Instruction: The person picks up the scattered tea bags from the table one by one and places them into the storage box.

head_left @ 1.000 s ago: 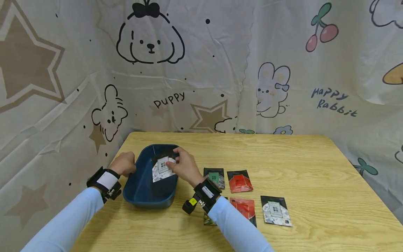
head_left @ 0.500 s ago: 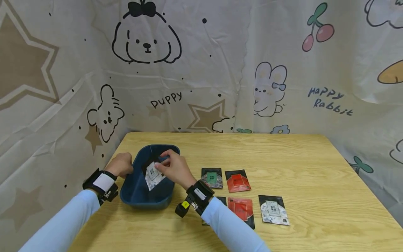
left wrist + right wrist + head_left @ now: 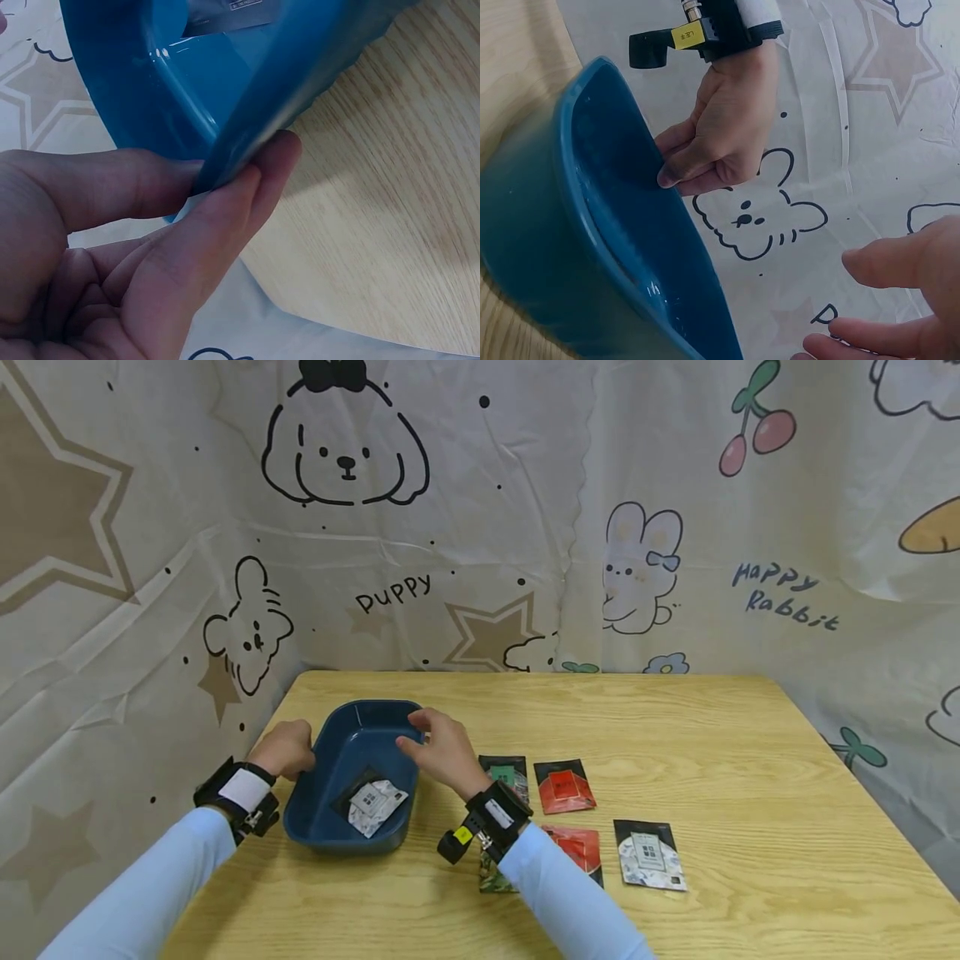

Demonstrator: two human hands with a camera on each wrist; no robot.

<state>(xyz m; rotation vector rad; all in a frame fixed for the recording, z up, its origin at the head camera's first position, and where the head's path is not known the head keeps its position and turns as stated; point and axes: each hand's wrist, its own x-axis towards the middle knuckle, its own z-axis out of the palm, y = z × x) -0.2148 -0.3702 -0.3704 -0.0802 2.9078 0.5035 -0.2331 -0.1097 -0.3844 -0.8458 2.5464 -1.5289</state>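
Note:
My left hand point(image 3: 285, 750) pinches the left rim of a blue plastic basin point(image 3: 300, 814), thumb inside and fingers outside, as the left wrist view shows. Inside the basin, near its front, lies a black-and-white sachet point(image 3: 375, 806), tilted and flat. Over the basin's right rim hovers my right hand point(image 3: 446, 756), its thumb and fingers apart and nothing between them. Both hands also appear in the right wrist view, the left hand point(image 3: 731, 131) on the rim and the right hand point(image 3: 907, 292) beside the basin.
On the wooden table point(image 3: 750, 760) right of the basin lie a green-labelled sachet point(image 3: 504, 770), a red sachet point(image 3: 565, 787), another red one point(image 3: 581, 846) partly under my sleeve, a green-patterned packet point(image 3: 495, 875) mostly covered by my arm, and a black-and-white sachet point(image 3: 649, 856). A printed cloth hangs behind.
The right hand has let go of the black-and-white sachet, which dropped to the basin floor, and moved right and back toward the rim. The left hand still holds the basin's edge.

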